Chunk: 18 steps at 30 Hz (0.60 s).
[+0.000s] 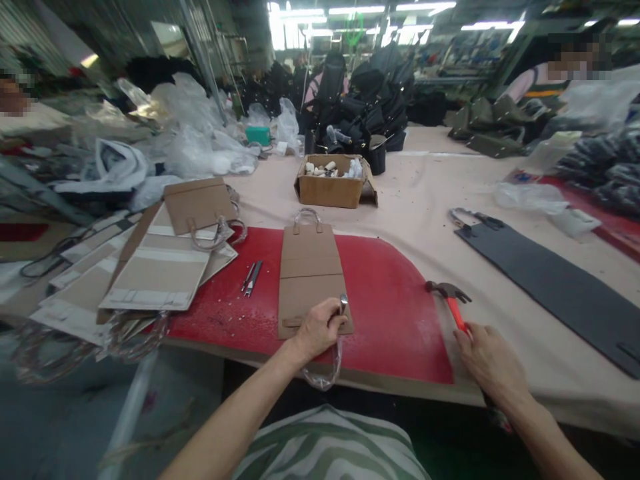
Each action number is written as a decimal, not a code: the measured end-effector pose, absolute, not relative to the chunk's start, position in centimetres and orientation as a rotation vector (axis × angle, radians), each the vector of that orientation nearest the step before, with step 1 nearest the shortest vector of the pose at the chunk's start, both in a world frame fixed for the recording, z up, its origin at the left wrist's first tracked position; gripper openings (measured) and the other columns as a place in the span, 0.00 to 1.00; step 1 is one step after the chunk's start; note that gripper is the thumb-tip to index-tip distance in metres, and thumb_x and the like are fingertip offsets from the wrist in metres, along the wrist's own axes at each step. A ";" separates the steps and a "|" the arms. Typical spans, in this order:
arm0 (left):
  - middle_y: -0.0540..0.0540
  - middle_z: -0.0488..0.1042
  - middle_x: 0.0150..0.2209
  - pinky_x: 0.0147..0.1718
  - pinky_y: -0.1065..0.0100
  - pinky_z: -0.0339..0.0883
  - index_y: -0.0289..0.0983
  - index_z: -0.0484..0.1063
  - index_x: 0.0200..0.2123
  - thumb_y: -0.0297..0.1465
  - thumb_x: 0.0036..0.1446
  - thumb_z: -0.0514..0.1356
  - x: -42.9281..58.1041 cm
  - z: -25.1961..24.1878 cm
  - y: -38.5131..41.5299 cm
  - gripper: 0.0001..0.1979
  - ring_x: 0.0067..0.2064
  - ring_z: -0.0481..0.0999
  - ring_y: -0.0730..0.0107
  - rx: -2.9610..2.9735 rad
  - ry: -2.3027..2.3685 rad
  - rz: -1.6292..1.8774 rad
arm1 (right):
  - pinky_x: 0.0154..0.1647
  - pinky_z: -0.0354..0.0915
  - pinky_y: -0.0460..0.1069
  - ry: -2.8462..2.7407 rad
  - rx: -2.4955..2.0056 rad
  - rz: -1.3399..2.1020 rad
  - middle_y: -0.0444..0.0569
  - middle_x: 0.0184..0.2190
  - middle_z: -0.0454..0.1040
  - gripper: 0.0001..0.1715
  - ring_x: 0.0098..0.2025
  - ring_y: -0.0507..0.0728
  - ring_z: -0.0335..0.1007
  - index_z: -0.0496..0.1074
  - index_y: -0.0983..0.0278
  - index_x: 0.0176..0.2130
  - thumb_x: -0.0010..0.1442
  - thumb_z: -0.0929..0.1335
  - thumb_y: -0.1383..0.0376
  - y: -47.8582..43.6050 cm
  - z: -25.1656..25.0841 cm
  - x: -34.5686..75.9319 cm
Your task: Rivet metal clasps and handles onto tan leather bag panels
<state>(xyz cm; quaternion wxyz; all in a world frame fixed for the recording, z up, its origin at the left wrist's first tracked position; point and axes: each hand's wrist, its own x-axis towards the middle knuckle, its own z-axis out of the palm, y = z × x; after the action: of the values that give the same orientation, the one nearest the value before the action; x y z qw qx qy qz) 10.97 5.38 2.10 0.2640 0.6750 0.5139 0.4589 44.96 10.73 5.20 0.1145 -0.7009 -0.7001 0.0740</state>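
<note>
A tan bag panel (310,270) with plastic-wrapped handles lies flat on a red cutting mat (385,300). My left hand (320,327) rests on the panel's near end, fingers closed round a small metal punch (343,303) held upright. My right hand (487,360) grips the red handle of a hammer (453,297), whose dark head lies on the table just right of the mat.
A stack of tan and white bag panels (150,267) lies at the left. Two small metal tools (253,277) sit on the mat. An open cardboard box (333,180) of small parts stands behind. A long dark panel (555,287) lies at the right. Other people work at the back.
</note>
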 end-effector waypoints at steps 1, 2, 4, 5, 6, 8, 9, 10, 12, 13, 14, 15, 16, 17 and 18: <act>0.46 0.74 0.37 0.43 0.66 0.67 0.38 0.70 0.39 0.24 0.59 0.57 10.9 2.2 5.3 0.05 0.39 0.73 0.65 1.812 1.390 1.235 | 0.43 0.66 0.63 -2.124 -1.858 0.059 0.66 0.41 0.71 0.24 0.42 0.71 0.69 0.71 0.68 0.41 0.63 0.56 0.54 10.5 5.5 43.4; 0.46 0.75 0.38 0.44 0.66 0.67 0.38 0.70 0.39 0.24 0.59 0.57 10.9 2.2 5.2 0.06 0.40 0.74 0.65 1.798 1.397 1.223 | 0.49 0.64 0.63 -2.143 -1.651 0.005 0.67 0.47 0.69 0.25 0.49 0.72 0.66 0.70 0.70 0.46 0.65 0.57 0.54 10.3 5.8 41.5; 0.45 0.75 0.39 0.45 0.65 0.68 0.38 0.71 0.39 0.25 0.60 0.57 11.0 2.3 5.0 0.05 0.41 0.74 0.65 1.783 1.423 1.188 | 0.57 0.60 0.61 -2.227 -1.295 0.151 0.64 0.52 0.68 0.22 0.55 0.68 0.63 0.69 0.70 0.51 0.67 0.59 0.57 9.6 6.1 37.0; 0.45 0.76 0.40 0.46 0.65 0.68 0.38 0.71 0.39 0.25 0.61 0.57 11.1 2.3 4.9 0.05 0.43 0.75 0.64 1.784 1.436 1.168 | 0.57 0.61 0.60 -2.270 -1.187 0.254 0.62 0.54 0.66 0.20 0.56 0.67 0.62 0.69 0.69 0.52 0.67 0.61 0.59 9.1 5.9 34.8; 0.44 0.76 0.41 0.47 0.64 0.68 0.38 0.72 0.39 0.26 0.61 0.57 11.2 2.3 4.9 0.05 0.44 0.75 0.64 1.786 1.443 1.151 | 0.56 0.60 0.60 -2.305 -1.113 0.336 0.61 0.56 0.66 0.19 0.56 0.67 0.61 0.68 0.69 0.53 0.66 0.62 0.62 8.7 5.6 32.7; 0.43 0.77 0.42 0.48 0.63 0.68 0.37 0.73 0.40 0.27 0.61 0.57 11.3 2.4 5.0 0.06 0.45 0.76 0.64 1.730 1.458 1.140 | 0.55 0.60 0.60 -2.384 -1.048 0.459 0.60 0.55 0.66 0.19 0.55 0.67 0.61 0.68 0.68 0.53 0.64 0.64 0.66 7.8 4.4 29.7; 0.43 0.78 0.42 0.48 0.63 0.69 0.37 0.74 0.40 0.28 0.61 0.58 11.2 2.6 5.2 0.06 0.45 0.76 0.64 1.648 1.470 1.157 | 0.55 0.59 0.60 -2.405 -1.043 0.490 0.59 0.55 0.66 0.18 0.55 0.67 0.60 0.69 0.67 0.52 0.63 0.65 0.68 7.4 3.7 28.8; 0.43 0.78 0.42 0.47 0.63 0.70 0.36 0.74 0.41 0.31 0.61 0.58 10.9 2.8 5.5 0.07 0.44 0.77 0.64 1.525 1.486 1.211 | 0.55 0.59 0.61 -2.416 -1.048 0.507 0.59 0.55 0.66 0.17 0.55 0.67 0.60 0.69 0.67 0.51 0.62 0.65 0.70 7.1 3.0 28.2; 0.42 0.78 0.42 0.45 0.63 0.71 0.35 0.74 0.42 0.37 0.61 0.59 9.4 3.6 6.2 0.12 0.42 0.78 0.65 1.226 1.494 1.399 | 0.56 0.57 0.61 -2.402 -1.057 0.515 0.59 0.56 0.66 0.16 0.55 0.68 0.59 0.69 0.67 0.49 0.61 0.65 0.72 6.8 1.9 28.1; 0.42 0.78 0.41 0.44 0.62 0.72 0.35 0.73 0.41 0.41 0.60 0.60 8.1 4.1 6.5 0.15 0.41 0.78 0.65 1.099 1.493 1.498 | 0.56 0.56 0.61 -2.388 -1.056 0.519 0.59 0.56 0.65 0.15 0.56 0.68 0.59 0.69 0.67 0.49 0.61 0.65 0.72 6.8 1.6 28.2; 0.42 0.78 0.41 0.43 0.62 0.72 0.34 0.73 0.41 0.43 0.59 0.61 6.6 4.8 6.8 0.17 0.40 0.78 0.64 1.017 1.507 1.572 | 0.57 0.56 0.61 -2.375 -1.051 0.525 0.59 0.56 0.65 0.15 0.56 0.68 0.59 0.69 0.67 0.48 0.61 0.65 0.72 6.9 1.4 28.4; 0.42 0.78 0.39 0.42 0.63 0.72 0.34 0.72 0.39 0.45 0.57 0.62 4.8 5.4 6.9 0.19 0.40 0.78 0.64 0.997 1.561 1.595 | 0.57 0.56 0.61 -2.365 -1.044 0.529 0.58 0.56 0.65 0.15 0.56 0.67 0.59 0.69 0.67 0.48 0.61 0.65 0.72 7.0 1.3 28.6; 0.43 0.78 0.37 0.41 0.64 0.71 0.33 0.73 0.37 0.46 0.55 0.62 2.9 6.1 6.9 0.20 0.38 0.78 0.64 1.034 1.675 1.544 | 0.57 0.55 0.61 -2.360 -1.038 0.531 0.58 0.56 0.66 0.15 0.56 0.67 0.59 0.69 0.67 0.49 0.61 0.65 0.72 7.1 1.2 28.8; 0.44 0.77 0.34 0.39 0.65 0.70 0.33 0.73 0.35 0.46 0.55 0.61 1.1 6.8 6.6 0.19 0.36 0.77 0.64 1.115 1.846 1.414 | 0.57 0.55 0.62 -2.356 -1.035 0.531 0.58 0.56 0.66 0.14 0.56 0.68 0.59 0.69 0.67 0.48 0.61 0.65 0.72 7.2 1.2 28.9; 0.45 0.77 0.30 0.36 0.67 0.68 0.34 0.73 0.32 0.45 0.56 0.60 -0.6 7.3 6.2 0.18 0.34 0.76 0.65 1.213 2.046 1.215 | 0.57 0.56 0.62 -2.355 -1.032 0.527 0.58 0.56 0.66 0.14 0.56 0.68 0.59 0.69 0.68 0.48 0.62 0.65 0.71 7.3 1.2 28.9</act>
<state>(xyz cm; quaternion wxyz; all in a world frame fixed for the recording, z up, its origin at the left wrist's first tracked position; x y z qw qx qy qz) -0.60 6.20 7.33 0.2331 0.4417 0.7449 0.4423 28.95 7.31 1.23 0.2558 -0.3802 -0.8674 0.1942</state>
